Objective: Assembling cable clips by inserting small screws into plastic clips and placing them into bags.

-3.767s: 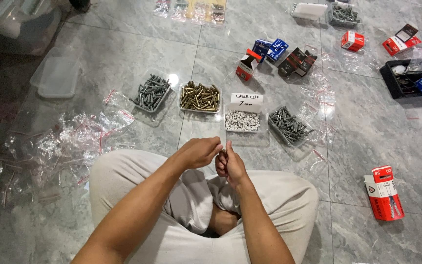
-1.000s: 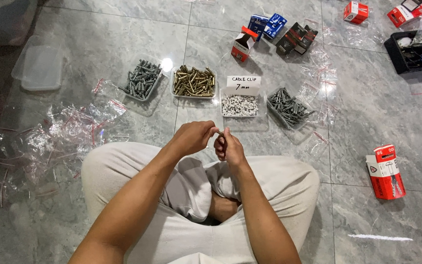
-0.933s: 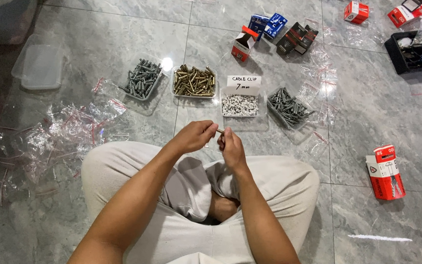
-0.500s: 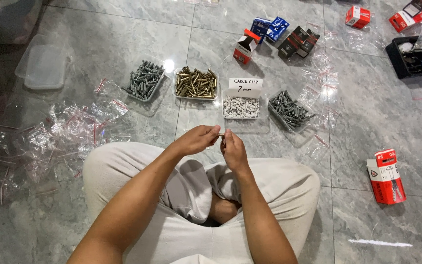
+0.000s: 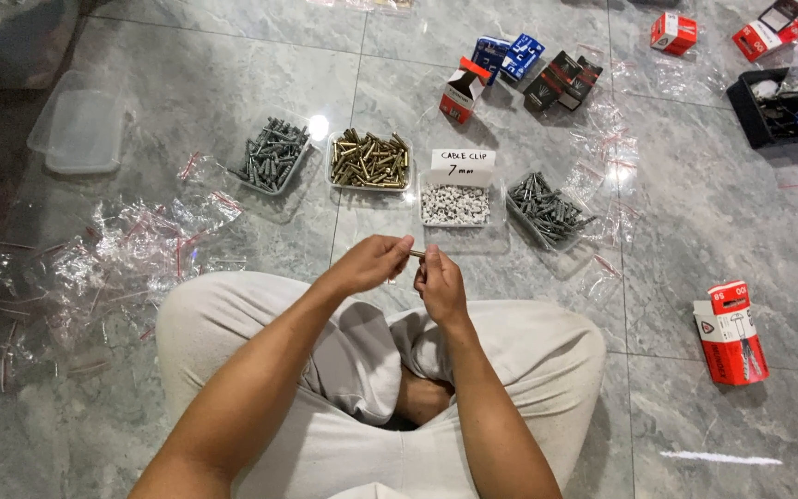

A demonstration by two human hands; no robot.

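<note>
A small brass-coloured fastener (image 5: 416, 253) is pinched between both hands above the crossed legs.

The left hand (image 5: 370, 263) and right hand (image 5: 439, 283) are closed around the fastener's ends, fingertips nearly meeting, just short of the near edge of the tray of white cable clips (image 5: 454, 204). That tray is flanked by a tray of brass anchors (image 5: 369, 161) and two trays of grey plugs (image 5: 272, 154) (image 5: 550, 208). Bare tile is left to the right, up to the red box (image 5: 730, 332); clear zip bags (image 5: 103, 268) crowd the left.
</note>
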